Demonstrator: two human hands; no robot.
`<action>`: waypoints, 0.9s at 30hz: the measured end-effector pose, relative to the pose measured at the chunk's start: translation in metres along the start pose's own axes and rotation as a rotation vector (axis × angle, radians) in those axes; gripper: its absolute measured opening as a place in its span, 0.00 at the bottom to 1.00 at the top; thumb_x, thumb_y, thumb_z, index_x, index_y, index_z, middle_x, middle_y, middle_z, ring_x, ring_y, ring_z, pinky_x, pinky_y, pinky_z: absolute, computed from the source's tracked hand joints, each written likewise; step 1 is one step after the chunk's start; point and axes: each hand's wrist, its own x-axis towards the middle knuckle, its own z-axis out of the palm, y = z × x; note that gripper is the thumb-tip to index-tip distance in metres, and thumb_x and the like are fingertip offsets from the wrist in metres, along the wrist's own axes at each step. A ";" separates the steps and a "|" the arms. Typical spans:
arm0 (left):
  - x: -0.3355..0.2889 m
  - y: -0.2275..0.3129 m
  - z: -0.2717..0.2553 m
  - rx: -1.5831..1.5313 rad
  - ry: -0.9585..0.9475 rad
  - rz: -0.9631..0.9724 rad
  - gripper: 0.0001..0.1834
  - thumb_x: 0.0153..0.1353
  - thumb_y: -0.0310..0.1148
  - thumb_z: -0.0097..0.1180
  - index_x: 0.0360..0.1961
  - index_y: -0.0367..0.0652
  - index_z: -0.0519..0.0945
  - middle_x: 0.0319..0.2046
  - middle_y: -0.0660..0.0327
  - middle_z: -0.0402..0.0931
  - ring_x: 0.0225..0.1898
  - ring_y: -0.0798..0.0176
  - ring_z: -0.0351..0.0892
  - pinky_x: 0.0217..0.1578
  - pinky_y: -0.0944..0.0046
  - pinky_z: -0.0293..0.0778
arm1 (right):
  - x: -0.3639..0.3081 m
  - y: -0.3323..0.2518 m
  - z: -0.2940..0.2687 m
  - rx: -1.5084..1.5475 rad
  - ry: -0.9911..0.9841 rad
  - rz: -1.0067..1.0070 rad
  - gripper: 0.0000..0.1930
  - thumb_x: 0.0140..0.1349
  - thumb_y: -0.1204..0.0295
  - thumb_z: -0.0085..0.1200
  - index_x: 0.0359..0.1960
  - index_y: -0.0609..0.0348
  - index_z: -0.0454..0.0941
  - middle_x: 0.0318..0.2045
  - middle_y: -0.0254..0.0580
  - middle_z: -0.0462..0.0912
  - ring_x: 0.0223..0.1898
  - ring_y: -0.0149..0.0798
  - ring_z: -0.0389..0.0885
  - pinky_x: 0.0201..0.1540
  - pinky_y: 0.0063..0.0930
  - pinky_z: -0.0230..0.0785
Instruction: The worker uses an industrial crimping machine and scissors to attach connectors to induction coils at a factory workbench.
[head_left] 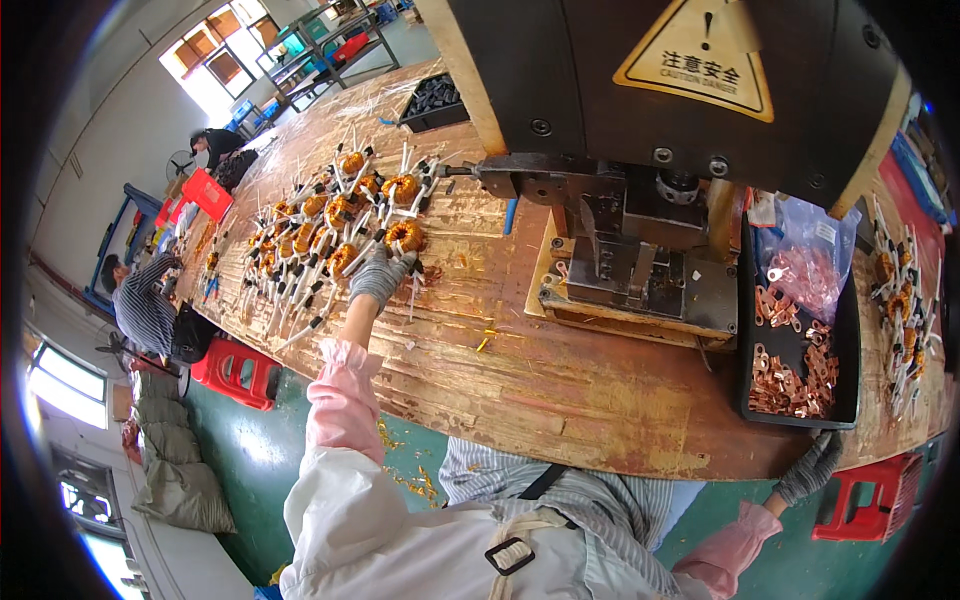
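Observation:
My left hand [380, 277], in a grey glove, reaches over the bench with its fingers closed at the lower edge of a toroidal coil [404, 236] wound with copper-coloured wire. That coil lies at the near right of a pile of similar coils [303, 238] with white leads and black sleeves. My right hand [812, 468], also gloved in grey, is low at the right by the bench edge, just under the front wall of a black tray [790, 418]. Its fingertips are hidden there. Copper ring terminals [795, 385] lie in the tray, beside a clear plastic bag [812, 262] of more terminals.
A dark press machine [640, 250] with a yellow warning triangle stands on the wooden bench [480, 400]. Farther off are a black bin [435, 105] of small black parts and two people working at the left. More coils [905, 310] lie far right. Red stools [235, 372] stand beside the bench.

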 end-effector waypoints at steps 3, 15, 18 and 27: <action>0.055 -0.061 0.035 -0.241 0.053 0.008 0.38 0.48 0.51 0.61 0.54 0.36 0.65 0.46 0.47 0.73 0.46 0.50 0.74 0.47 0.58 0.68 | 0.003 0.004 0.003 -0.029 -0.047 -0.002 0.16 0.64 0.65 0.47 0.48 0.64 0.72 0.42 0.41 0.78 0.41 0.32 0.75 0.47 0.24 0.67; -0.133 0.043 0.011 -0.784 -0.247 0.264 0.12 0.53 0.29 0.60 0.34 0.37 0.71 0.27 0.66 0.70 0.30 0.74 0.67 0.33 0.74 0.68 | 0.001 0.007 -0.001 -0.060 -0.059 0.003 0.16 0.64 0.67 0.47 0.47 0.67 0.71 0.44 0.43 0.77 0.43 0.33 0.73 0.49 0.26 0.64; -0.147 0.044 -0.015 -0.248 -0.190 0.346 0.17 0.53 0.39 0.59 0.39 0.40 0.74 0.32 0.59 0.75 0.35 0.62 0.75 0.37 0.65 0.72 | 0.002 0.000 -0.003 -0.101 -0.056 0.037 0.16 0.64 0.67 0.47 0.47 0.66 0.72 0.42 0.42 0.78 0.41 0.33 0.74 0.48 0.25 0.65; -0.143 0.114 -0.020 0.424 -0.034 0.555 0.28 0.45 0.51 0.60 0.43 0.42 0.77 0.51 0.49 0.69 0.52 0.49 0.67 0.53 0.54 0.63 | 0.000 -0.005 -0.003 -0.053 -0.020 0.044 0.15 0.64 0.66 0.47 0.45 0.64 0.73 0.41 0.40 0.79 0.40 0.32 0.75 0.46 0.24 0.66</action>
